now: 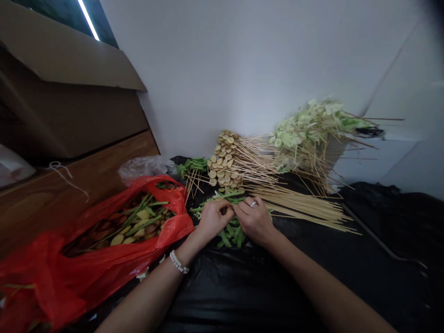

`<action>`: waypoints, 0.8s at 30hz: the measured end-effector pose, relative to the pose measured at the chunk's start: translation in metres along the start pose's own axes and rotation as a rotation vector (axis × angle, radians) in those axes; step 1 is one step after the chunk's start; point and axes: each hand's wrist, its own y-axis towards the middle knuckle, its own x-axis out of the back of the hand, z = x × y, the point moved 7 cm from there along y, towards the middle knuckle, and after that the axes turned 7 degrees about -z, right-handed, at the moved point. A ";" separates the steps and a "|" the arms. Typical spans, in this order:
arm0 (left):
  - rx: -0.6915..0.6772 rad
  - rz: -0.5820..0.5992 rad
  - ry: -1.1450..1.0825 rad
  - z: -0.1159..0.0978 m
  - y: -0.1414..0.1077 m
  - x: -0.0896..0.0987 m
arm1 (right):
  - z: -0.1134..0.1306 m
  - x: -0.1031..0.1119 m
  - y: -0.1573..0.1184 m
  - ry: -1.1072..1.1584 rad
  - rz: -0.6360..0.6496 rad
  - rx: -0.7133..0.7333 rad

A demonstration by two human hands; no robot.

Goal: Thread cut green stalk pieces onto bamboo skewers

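Over a pile of cut green vegetable pieces [233,235], my left hand [214,217] and my right hand [255,219] meet at the fingertips. The fingers of both are closed in a pinch. What they hold between them, if anything, is too small and hidden to make out. A ring shows on my right hand, and a white beaded bracelet [179,262] on my left wrist. Just beyond the hands are stacked skewers of yellowish round slices [225,171]. Bare wooden sticks [305,206] lie in a bundle to the right of my right hand.
At left lies an open red plastic bag [114,259] with sliced vegetables. Behind it are a clear plastic bag [147,167], skewered green pieces [194,165] and a cardboard box [69,111]. Leafy skewers [308,125] are heaped back right. Black plastic [215,291] covers the work surface.
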 end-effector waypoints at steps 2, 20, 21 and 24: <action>0.131 0.002 -0.104 0.009 0.001 -0.002 | 0.002 0.003 0.001 -0.009 -0.024 0.016; 0.097 0.222 -0.216 0.004 0.007 -0.003 | -0.015 0.006 -0.001 -0.112 -0.016 0.010; 0.097 0.245 -0.216 0.004 0.007 -0.003 | -0.014 0.006 -0.001 -0.115 -0.014 0.018; 0.104 0.283 -0.256 0.005 0.005 -0.004 | -0.011 0.007 0.000 -0.110 -0.017 0.031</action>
